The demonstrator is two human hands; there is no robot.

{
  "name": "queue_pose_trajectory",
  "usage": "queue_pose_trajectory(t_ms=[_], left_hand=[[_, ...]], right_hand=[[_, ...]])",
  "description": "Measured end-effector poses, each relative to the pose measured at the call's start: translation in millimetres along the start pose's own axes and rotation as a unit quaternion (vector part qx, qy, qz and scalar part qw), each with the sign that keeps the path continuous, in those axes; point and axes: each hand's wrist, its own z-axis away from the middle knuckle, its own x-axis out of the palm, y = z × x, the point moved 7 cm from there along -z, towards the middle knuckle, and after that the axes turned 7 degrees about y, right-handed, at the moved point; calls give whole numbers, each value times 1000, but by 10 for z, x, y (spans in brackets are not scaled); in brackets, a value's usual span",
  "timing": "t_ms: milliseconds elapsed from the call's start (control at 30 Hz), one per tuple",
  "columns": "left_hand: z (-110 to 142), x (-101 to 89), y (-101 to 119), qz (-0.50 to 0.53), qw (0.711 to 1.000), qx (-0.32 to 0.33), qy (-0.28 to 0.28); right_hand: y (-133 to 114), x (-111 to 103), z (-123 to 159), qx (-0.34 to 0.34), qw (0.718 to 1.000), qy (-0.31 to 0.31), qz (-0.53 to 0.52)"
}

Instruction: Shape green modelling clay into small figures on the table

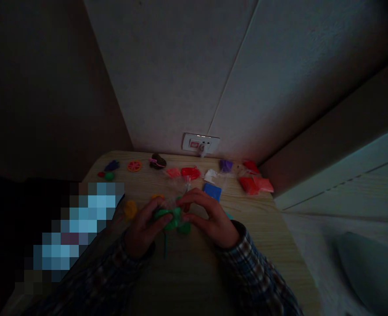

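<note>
Over the table, my left hand [144, 228] grips a bright green lump of modelling clay [170, 220] that looks partly wrapped in clear plastic. The fingers of my right hand [210, 217] pinch the packet's right side, where the thin film is hard to make out. Another darker green piece [184, 228] shows just below and behind it. A thin teal stick [165, 245] lies under my left hand. Close by are a yellow-orange lump [130, 210] on the left and a blue clay block [213, 192] beyond my right fingers.
Along the table's [260, 245] back lie a red-and-orange slice shape [134, 166], a brown shape with pink [157, 161], red packets [190, 173], a white scrap [210, 176] and purple clay [226, 165]. More red packets [249, 185] sit right. A blurred-out screen [91, 210] glows left. A socket [200, 144] is behind.
</note>
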Motion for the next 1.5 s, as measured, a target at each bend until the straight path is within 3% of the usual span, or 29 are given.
queue_pose_trajectory(t_ms=[100,367,767,933,1067,1500], left_hand=[[8,-23,-13,-22,1000,9,19],[3,80,152,-66,996,35,-40],[31,56,165,-45,999,6,-10],[10,58,137,-42,998,10,-36],[7,26,162,-38,999,29,-9],[14,66,159,-50,997,56,-14]], right_hand=[[15,0,2,2,1000,-2,3],[64,16,7,20,1000,-14,18],[5,7,9,22,998,-22,59],[8,9,23,7,997,-22,74],[7,20,29,-8,997,-31,68],[-51,28,18,-21,998,-10,50]])
